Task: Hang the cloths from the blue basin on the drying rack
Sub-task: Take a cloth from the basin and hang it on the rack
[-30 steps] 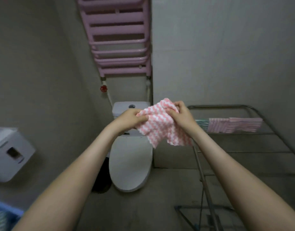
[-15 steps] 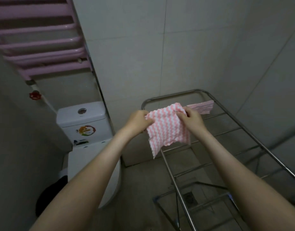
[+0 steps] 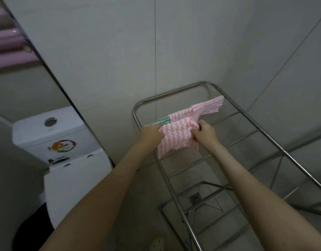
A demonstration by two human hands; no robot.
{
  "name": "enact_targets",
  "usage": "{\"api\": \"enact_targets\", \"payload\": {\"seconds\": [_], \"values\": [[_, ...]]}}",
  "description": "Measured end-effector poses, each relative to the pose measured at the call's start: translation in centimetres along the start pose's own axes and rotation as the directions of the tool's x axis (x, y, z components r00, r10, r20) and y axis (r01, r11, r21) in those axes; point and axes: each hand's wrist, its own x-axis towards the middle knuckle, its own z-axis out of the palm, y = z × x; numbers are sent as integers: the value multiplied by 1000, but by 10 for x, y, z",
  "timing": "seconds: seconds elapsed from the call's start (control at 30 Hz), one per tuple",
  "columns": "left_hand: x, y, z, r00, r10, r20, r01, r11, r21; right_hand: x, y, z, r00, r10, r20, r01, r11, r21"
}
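Observation:
I hold a pink-and-white striped cloth (image 3: 176, 136) stretched between both hands above the metal drying rack (image 3: 250, 122). My left hand (image 3: 151, 134) pinches its left edge and my right hand (image 3: 205, 133) grips its right edge. The cloth hangs down over the rack's left side rail. On the far rod behind it hang two pink striped cloths (image 3: 207, 106) and a green striped cloth (image 3: 160, 121). The blue basin is out of view.
A white toilet (image 3: 65, 160) with its tank stands to the left of the rack. A pink towel radiator (image 3: 9, 49) is on the wall at upper left. Grey tiled walls close in behind and right. A floor drain (image 3: 196, 198) shows below the rack.
The view has swung right from the toilet to the rack. Both hands carried the pink cloth forward over the rack's near-left corner, closer to the hung cloths.

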Motion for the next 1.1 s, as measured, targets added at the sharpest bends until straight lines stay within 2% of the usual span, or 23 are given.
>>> {"api": "enact_targets", "payload": {"seconds": [0.13, 0.4, 0.53, 0.6, 0.63, 0.7, 0.77, 0.83, 0.9, 1.03, 1.1], "values": [[8, -3, 6, 1000, -23, -18, 24, 998, 56, 12, 10, 12, 994, -19, 111, 22, 999, -33], [28, -21, 14, 995, -16, -97, 20, 999, 44, 32, 19, 29, 995, -15, 100, 13, 1000, 20], [39, -28, 32, 969, -20, -248, 46, 994, 98, 43, 26, 34, 998, -1, 57, -1, 999, 33], [41, -25, 42, 940, 72, -335, -42, 995, 94, 44, 29, 37, 999, -37, -1, 37, 996, 79], [43, -23, 47, 939, 137, -314, -106, 988, 115, 45, 30, 39, 997, -74, -23, 76, 993, 85], [43, -17, 55, 968, 227, -105, -206, 961, 184, 45, 33, 43, 986, -164, 7, 164, 986, -38], [42, -9, 57, 965, 209, 155, -241, 943, 230, 42, 36, 45, 947, -248, 205, 294, 925, -240], [41, -1, 56, 938, 155, 310, -233, 945, 232, 40, 37, 46, 866, -274, 419, 448, 798, -402], [41, 2, 55, 918, 114, 380, -220, 943, 250, 40, 40, 45, 828, -265, 494, 517, 701, -491], [46, -8, 62, 930, 55, 363, -180, 930, 320, 50, 48, 36, 877, -212, 431, 467, 587, -661], [46, -8, 69, 937, 43, 345, -167, 926, 338, 52, 50, 35, 879, -222, 423, 470, 557, -685]]}}
